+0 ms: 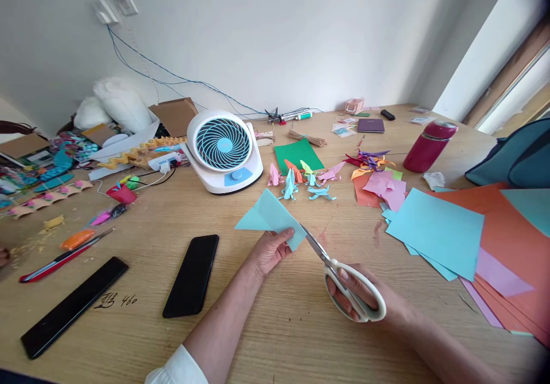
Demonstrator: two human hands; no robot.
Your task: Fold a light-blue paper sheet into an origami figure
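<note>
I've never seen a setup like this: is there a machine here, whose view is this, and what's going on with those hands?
There's no robot here, just a person's two bare hands. The single picture comes from a camera worn on that person's head, looking forward and down over a wooden table. The left hand pinches a folded light-blue paper; the right hand holds scissors, their blades at the paper's edge. Beyond them are small folded paper figures and a white fan. To the right lie coloured sheets, with a red bottle behind.
</note>
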